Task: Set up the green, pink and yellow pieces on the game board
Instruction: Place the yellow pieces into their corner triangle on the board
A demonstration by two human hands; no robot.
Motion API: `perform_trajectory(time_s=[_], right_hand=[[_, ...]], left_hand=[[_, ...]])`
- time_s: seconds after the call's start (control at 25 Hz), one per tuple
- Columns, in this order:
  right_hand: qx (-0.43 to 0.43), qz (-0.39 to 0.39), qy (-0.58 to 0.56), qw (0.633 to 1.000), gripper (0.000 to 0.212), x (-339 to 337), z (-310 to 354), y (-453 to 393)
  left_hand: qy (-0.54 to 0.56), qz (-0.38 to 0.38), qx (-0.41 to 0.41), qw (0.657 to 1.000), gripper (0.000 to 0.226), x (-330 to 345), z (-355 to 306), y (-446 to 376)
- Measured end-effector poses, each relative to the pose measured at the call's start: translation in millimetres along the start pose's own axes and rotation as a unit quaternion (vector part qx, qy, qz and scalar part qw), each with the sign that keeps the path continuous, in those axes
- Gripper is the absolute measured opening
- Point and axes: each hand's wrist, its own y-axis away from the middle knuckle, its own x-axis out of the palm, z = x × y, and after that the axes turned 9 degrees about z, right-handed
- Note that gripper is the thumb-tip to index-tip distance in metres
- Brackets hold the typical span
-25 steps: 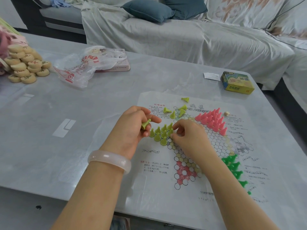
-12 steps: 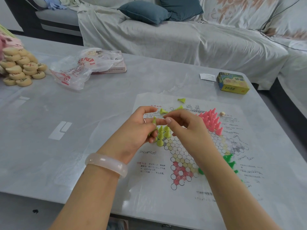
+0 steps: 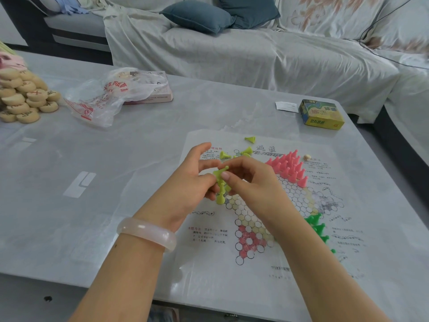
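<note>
Grey marble-look worktop from my head view, checked L to R. Far L edge: heap of tan wooden game discs with characters on top. Next, a crumpled clear plastic bag with red print, lying partly over a flat pinkish box.

Centre: left hand, pale bangle on the wrist, meets right hand over the L part of the paper game board. Between them they hold one yellow piece, tilted, base toward the left hand. Right-hand fingers are pinched onto it; left-hand fingers touch its base, index raised and free. I cannot tell which hand carries the load.

Under the hands, a few standing yellow pieces on the board, most hidden. Further back, loose yellow pieces lie tipped near the board's far point.

R of the hands: pink pieces upright, packed in a triangle. A small pale die sits just beside them. Green pieces stand at the near R point, partly behind the right forearm.

Far R: yellow-green card box, white slip just L of it.
</note>
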Motion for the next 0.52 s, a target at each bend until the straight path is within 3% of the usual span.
perform_trajectory(time_s=[0.12,0.2,0.36,0.52], right_hand=[[0.028,-0.054,0.169,0.984,0.007,-8.1,-8.8,-2.3],[0.053,-0.044,0.273,0.959,0.01,-10.4,-13.8,-2.0],[0.048,-0.022,0.311,0.949,0.012,-11.3,-14.1,-0.6],[0.024,-0.06,0.309,0.949,0.01,-16.2,-8.8,-0.2]], left_hand=[[0.036,-0.059,-0.003,0.998,0.047,-5.1,1.5,-3.1],[0.066,-0.087,-0.012,0.994,0.043,-9.5,2.4,-4.2],[0.056,-0.098,-0.021,0.993,0.042,-10.6,4.5,-5.5],[0.051,-0.099,-0.011,0.994,0.042,-9.6,5.7,-7.0]])
